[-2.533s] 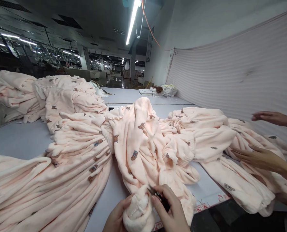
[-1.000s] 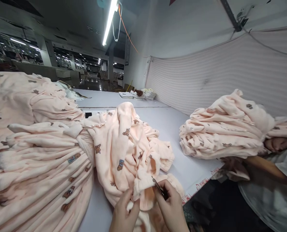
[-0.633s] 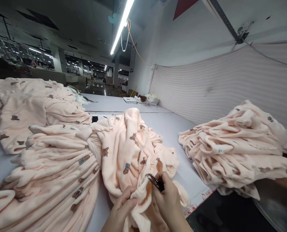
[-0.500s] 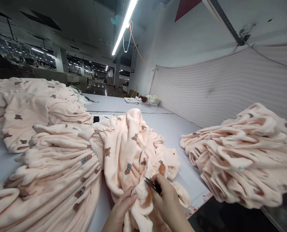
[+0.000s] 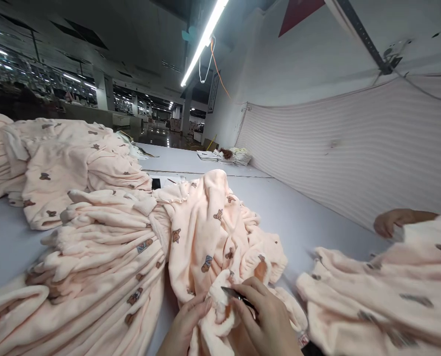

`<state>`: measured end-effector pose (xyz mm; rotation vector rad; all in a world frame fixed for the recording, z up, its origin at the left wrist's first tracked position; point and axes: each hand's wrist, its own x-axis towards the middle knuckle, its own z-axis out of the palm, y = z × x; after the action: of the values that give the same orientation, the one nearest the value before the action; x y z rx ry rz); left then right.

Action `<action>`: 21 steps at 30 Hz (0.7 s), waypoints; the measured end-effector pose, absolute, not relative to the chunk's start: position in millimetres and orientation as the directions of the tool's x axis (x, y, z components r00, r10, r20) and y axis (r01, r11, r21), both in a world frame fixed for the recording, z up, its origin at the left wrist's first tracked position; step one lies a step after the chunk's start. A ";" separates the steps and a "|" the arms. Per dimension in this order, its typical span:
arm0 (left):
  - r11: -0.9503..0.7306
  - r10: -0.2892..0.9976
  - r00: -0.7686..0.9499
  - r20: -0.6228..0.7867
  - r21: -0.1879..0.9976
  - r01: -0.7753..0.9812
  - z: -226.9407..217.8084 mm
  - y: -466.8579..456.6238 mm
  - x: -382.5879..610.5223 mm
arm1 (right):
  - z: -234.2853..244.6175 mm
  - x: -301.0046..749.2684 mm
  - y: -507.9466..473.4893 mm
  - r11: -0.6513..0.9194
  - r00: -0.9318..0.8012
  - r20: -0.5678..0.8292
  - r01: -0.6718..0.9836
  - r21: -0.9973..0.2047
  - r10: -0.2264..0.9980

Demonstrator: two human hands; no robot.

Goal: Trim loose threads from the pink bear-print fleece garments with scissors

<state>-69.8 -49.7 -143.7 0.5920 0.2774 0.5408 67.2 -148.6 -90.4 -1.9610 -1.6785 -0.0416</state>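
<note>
Relation of blade to cloth at the near edge of a smooth, pale grey table (image 5: 279, 198). The pale pink plush garment printed with small brown figures (image 5: 200, 230) lies bunched directly ahead of both hands, its long axis running away from the wearer. Its whitish, fuzzy turned edge (image 5: 217, 292) stands between the hands, at the near end of the heap. The left hand (image 5: 186, 319) pinches this edge between thumb and fingers from the left. The right hand (image 5: 268, 316) curls around a pair of small, dark metal snips (image 5: 238, 296), whose long axis slants from the palm up and leftward, the tip at the edge. Whether tip and plush touch, and whether the blades are parted, cannot be told. The left hand is the nearer to the edge; the right reaches it through the snips.
</note>
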 end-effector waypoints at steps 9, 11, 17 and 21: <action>0.713 0.549 0.815 -0.185 0.612 -0.342 -140.8 -39.9 -79.4 | -83.7 68.8 -135.9 -0.107 0.256 0.266 0.877 -0.469 0.929; 0.726 0.555 0.810 -0.188 0.585 -0.362 -138.0 -37.9 -80.6 | -82.2 70.7 -135.6 -0.082 0.230 0.262 0.876 -0.476 0.937; 0.724 0.603 0.735 -0.310 0.600 -0.341 -130.1 -34.7 -83.7 | -83.0 69.2 -142.2 0.004 0.107 0.341 0.951 -0.308 0.934; 0.739 0.599 0.730 -0.330 0.579 -0.344 -126.5 -37.9 -83.2 | -87.8 64.1 -142.7 0.009 0.095 0.433 0.973 -0.231 0.897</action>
<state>-83.2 -37.9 -126.5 0.5126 0.5322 0.5449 64.1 -142.7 -87.8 -1.9140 -1.8278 -0.2173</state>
